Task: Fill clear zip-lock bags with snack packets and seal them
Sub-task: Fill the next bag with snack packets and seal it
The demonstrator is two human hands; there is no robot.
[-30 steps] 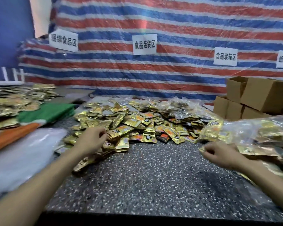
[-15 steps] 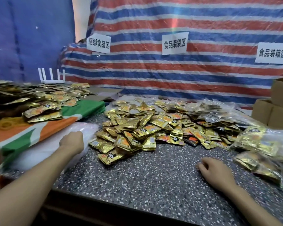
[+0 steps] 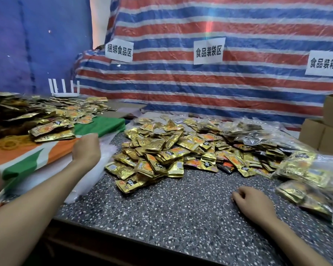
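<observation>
Many gold snack packets (image 3: pixel 158 156) lie heaped at mid-table (image 3: pixel 181 217). Stacked clear zip-lock bags (image 3: pixel 92 175) lie just left of the heap. The left hand (image 3: pixel 86 150) rests on them, its fingers hidden, so the grip cannot be told. The right hand (image 3: pixel 252 200) rests on the table, loosely curled and holding nothing. Filled bags (image 3: pixel 304 169) lie at far right.

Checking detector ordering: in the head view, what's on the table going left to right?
Left to right: packet heap on the striped cloth → left hand → loose snack packet pile → right hand → filled clear bags.
</observation>
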